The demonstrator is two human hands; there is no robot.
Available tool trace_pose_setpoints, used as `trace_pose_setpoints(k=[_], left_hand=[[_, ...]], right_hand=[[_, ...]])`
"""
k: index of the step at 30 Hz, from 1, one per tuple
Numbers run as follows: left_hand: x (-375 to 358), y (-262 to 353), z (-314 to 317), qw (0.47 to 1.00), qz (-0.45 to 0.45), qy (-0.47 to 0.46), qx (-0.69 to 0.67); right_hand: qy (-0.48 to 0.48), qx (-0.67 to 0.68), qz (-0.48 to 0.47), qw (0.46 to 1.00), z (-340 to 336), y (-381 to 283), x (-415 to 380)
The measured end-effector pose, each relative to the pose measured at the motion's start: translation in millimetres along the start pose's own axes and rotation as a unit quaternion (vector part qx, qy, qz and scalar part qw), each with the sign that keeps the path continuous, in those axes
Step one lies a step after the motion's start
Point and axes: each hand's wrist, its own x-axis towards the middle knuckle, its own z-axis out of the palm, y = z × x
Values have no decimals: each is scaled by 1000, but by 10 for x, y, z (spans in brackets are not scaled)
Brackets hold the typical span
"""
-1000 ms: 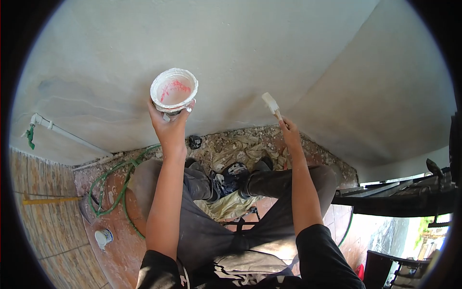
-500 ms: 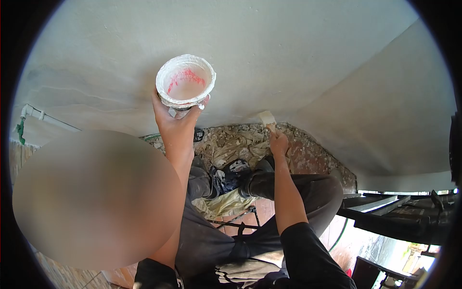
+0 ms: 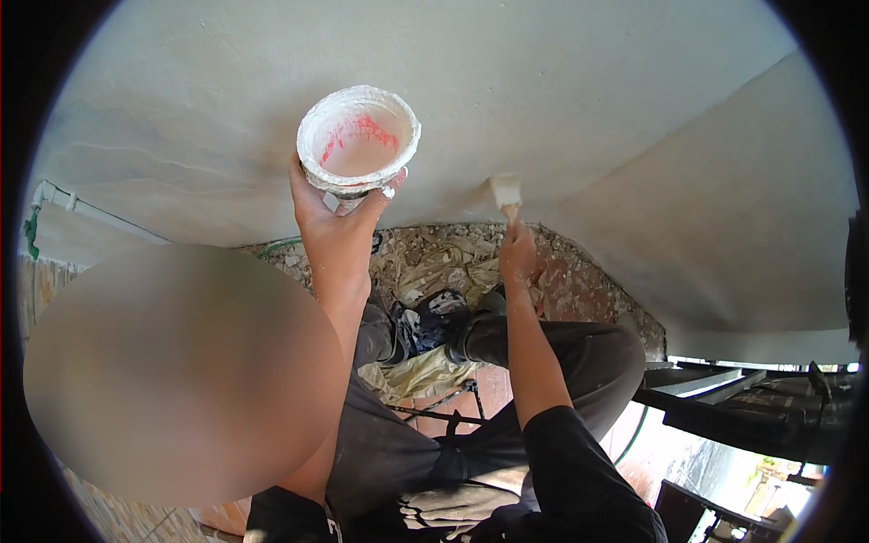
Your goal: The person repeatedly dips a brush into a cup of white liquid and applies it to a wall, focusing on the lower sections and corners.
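My left hand (image 3: pixel 337 215) is closed around the lower part of a white-crusted round tub (image 3: pixel 359 145), held up in front of the wall. Red streaks mark the tub's inner side, and pale paint-like material lies inside. White smears show on my left thumb. To the right, my right hand (image 3: pixel 517 253) grips the handle of a paintbrush (image 3: pixel 506 192). Its wide, whitish bristles point up against the lower part of the pale wall (image 3: pixel 579 109), left of the corner. My right fingers are wrapped round the handle, partly hidden.
Debris and crumpled sheeting (image 3: pixel 444 258) lie along the wall's foot, near my boots. A white pipe (image 3: pixel 100 213) with a green fitting runs at the left. Dark metal framework (image 3: pixel 760 407) stands at right. A blurred oval hides the lower left.
My right hand and the paintbrush have moved up the wall and slightly left. The tub in my left hand sits slightly higher and further right in view.
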Motion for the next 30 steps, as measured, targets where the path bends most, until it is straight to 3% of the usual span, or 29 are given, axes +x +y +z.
trace_pose_setpoints(k=[1, 5, 7, 8, 9, 10, 11, 13, 14, 16, 17, 19, 20, 22, 23, 26, 28, 29, 30], left_hand=[[1, -7, 7, 1000, 1, 1, -1], [26, 4, 23, 1000, -2, 10, -11], [-4, -25, 26, 1000, -11, 6, -18], [7, -46, 24, 1000, -6, 1, -5], [13, -57, 26, 1000, 1, -3, 6], [0, -50, 31, 1000, 0, -4, 3], [-13, -35, 36, 1000, -4, -5, 3], [-19, -19, 45, 1000, -5, -7, 0], [-20, -25, 44, 1000, -5, -12, -6], [-41, -38, 33, 1000, -6, -16, -12], [-42, -40, 30, 1000, -9, -16, -5], [-32, -39, 37, 1000, -9, -16, 1], [-31, -40, 38, 1000, -10, -16, -9], [-46, -41, 47, 1000, -10, -17, -19], [-41, -36, 55, 1000, -6, -17, -7], [-27, -34, 65, 1000, -2, -15, 0], [-33, -54, 56, 1000, -6, -13, -6], [-23, -68, 49, 1000, -6, -19, -6], [-18, -80, 46, 1000, -5, -24, -7]], right_hand=[[-79, -64, 40, 994, 41, 55, -78], [-171, -100, 92, 976, -21, 170, -173], [-54, -52, 82, 994, -220, -11, -29], [-53, -55, 84, 993, -341, -120, 60], [51, 5, 21, 998, -457, -252, 157], [154, 65, -44, 985, -506, -317, 220], [156, 64, -45, 985, -471, -324, 254], [325, 127, -113, 930, -370, -340, 285], [327, 127, -115, 929, -336, -334, 284], [111, -8, -65, 992, -296, -308, 222], [113, -8, -65, 991, -268, -287, 168], [-47, -26, 22, 998, -167, -166, 55], [-46, -25, 20, 998, -153, -113, 21], [-172, -88, 86, 977, -184, -72, -32], [-169, -85, 83, 978, -183, -75, 6], [-135, -120, 62, 982, -239, -123, 87], [122, 1, -34, 992, -296, -201, 184], [120, -1, -34, 992, -318, -245, 218], [194, 48, -49, 978, -327, -292, 249]])
